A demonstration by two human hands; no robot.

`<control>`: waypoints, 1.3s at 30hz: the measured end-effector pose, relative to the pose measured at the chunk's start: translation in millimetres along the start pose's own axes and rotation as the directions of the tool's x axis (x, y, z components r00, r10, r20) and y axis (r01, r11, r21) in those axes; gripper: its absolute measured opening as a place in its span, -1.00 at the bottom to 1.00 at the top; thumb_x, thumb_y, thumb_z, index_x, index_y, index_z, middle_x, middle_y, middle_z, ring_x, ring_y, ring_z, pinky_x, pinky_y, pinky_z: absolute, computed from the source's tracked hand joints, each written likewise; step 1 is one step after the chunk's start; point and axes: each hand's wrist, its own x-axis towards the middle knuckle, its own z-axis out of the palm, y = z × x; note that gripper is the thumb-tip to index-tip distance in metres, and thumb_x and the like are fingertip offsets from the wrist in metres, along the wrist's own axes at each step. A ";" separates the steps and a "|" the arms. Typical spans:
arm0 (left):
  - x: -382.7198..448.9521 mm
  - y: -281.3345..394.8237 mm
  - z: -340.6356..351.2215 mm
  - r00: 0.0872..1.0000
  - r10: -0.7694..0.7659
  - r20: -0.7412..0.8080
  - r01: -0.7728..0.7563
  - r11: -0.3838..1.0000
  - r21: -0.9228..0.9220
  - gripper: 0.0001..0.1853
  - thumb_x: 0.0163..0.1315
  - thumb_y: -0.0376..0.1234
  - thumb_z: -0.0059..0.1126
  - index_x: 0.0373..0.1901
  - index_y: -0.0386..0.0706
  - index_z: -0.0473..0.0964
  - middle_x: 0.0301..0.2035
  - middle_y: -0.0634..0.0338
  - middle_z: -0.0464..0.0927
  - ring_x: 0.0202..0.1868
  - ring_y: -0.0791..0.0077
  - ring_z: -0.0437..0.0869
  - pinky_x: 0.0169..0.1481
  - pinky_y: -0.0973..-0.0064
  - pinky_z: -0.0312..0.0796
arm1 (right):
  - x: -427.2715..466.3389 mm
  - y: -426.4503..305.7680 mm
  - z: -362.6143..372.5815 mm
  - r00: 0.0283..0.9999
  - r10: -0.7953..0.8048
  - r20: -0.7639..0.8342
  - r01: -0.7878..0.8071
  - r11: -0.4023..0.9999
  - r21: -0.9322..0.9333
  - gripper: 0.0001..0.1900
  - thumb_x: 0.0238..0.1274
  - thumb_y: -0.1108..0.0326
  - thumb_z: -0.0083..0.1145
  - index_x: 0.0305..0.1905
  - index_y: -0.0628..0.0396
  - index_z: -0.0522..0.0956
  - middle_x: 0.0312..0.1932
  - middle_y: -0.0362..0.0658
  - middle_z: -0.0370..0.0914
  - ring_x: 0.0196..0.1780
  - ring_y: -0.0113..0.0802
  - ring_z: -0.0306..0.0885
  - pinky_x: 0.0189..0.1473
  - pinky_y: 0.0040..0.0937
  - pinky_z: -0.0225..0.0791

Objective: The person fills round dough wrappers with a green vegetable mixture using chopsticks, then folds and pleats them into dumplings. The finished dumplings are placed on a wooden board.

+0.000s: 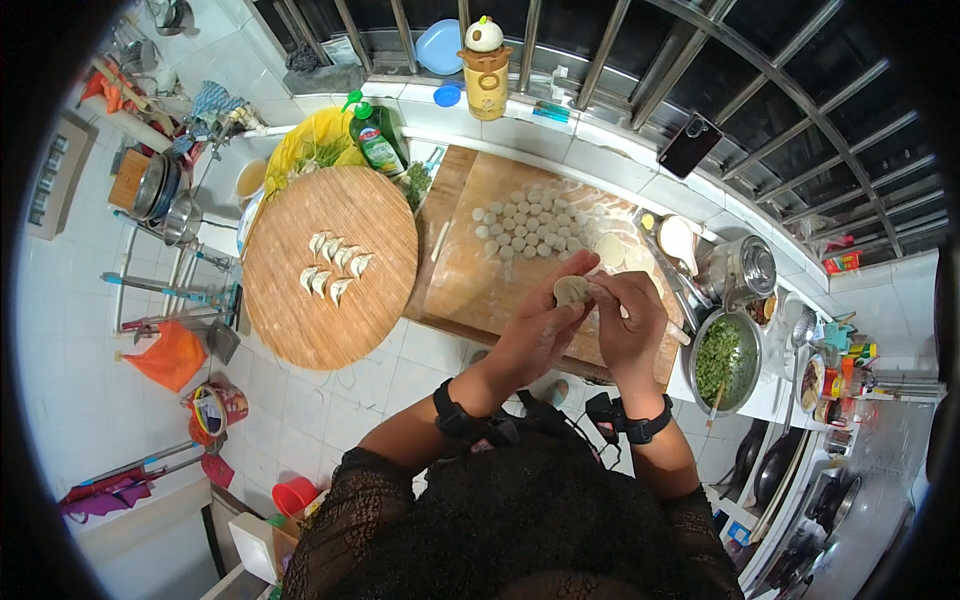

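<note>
Above the floured wooden board (465, 289), my left hand (536, 322) cradles a dumpling (572, 291) in its fingers. My right hand (631, 304) pinches the dumpling's right edge between thumb and forefinger. Small dough pieces (525, 225) lie in a floury cluster on the board beyond my hands. Flat round dough wrappers (611, 250) rest to their right, partly hidden by my right hand. On the round wooden board (337, 337) at left, several crescent-shaped dumplings (330, 266) sit in two rows. A metal bowl (742, 397) of chopped green filling (716, 360) stands right of my hands.
A dough strip (441, 240) lies near the left side of the floured board. Behind stand a green dish-soap bottle (377, 142) and a yellow bottle (486, 86). A lidded metal pot (739, 270) is at the right. A phone (690, 145) leans by the window bars.
</note>
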 end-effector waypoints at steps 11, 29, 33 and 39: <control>2.6 -0.5 -11.2 0.996 0.066 0.060 -0.085 0.906 0.414 -0.39 0.30 -0.56 -0.14 0.39 -0.22 -0.01 0.31 0.08 0.12 0.34 0.44 0.14 0.38 0.49 0.03 | 7.3 -4.0 -1.7 0.994 -0.055 0.093 0.064 0.993 -0.102 -0.75 -0.17 0.55 0.29 -0.27 0.08 0.66 -0.40 -0.19 0.47 -0.22 -0.23 0.40 -0.19 -0.37 0.30; 2.3 25.6 -22.8 0.986 -0.132 0.104 0.065 0.870 0.489 -0.27 0.28 -0.54 -0.04 0.41 -0.16 -0.16 0.05 0.08 0.43 -0.01 0.53 0.45 0.08 0.55 0.33 | 9.5 -4.3 -0.2 0.986 -0.017 0.163 0.032 0.995 -0.090 -0.75 -0.24 0.52 0.31 -0.31 0.03 0.68 -0.07 -0.15 0.52 0.21 -0.12 0.26 0.20 -0.22 0.13; 6.7 22.8 -29.9 0.968 -0.204 0.144 0.095 0.833 0.546 -0.24 0.26 -0.51 0.03 0.42 -0.13 -0.14 0.03 0.13 0.42 0.05 0.51 0.46 0.15 0.49 0.34 | 14.9 -1.2 -9.6 0.930 -0.142 0.339 0.189 0.976 -0.111 -0.75 -0.27 0.53 0.30 -0.35 -0.03 0.68 -0.13 -0.23 0.57 0.23 -0.11 0.27 0.21 -0.22 0.13; 7.0 -16.6 -48.1 0.956 -0.286 0.062 0.203 0.800 0.564 -0.35 0.23 -0.57 -0.03 0.35 -0.20 0.02 0.01 0.10 0.45 0.02 0.48 0.47 0.11 0.53 0.35 | -16.8 37.3 -10.1 0.927 -0.041 0.372 0.050 0.999 -0.013 -0.75 -0.25 0.61 0.28 -0.39 0.00 0.69 -0.10 -0.23 0.52 0.29 -0.08 0.18 0.22 -0.23 0.18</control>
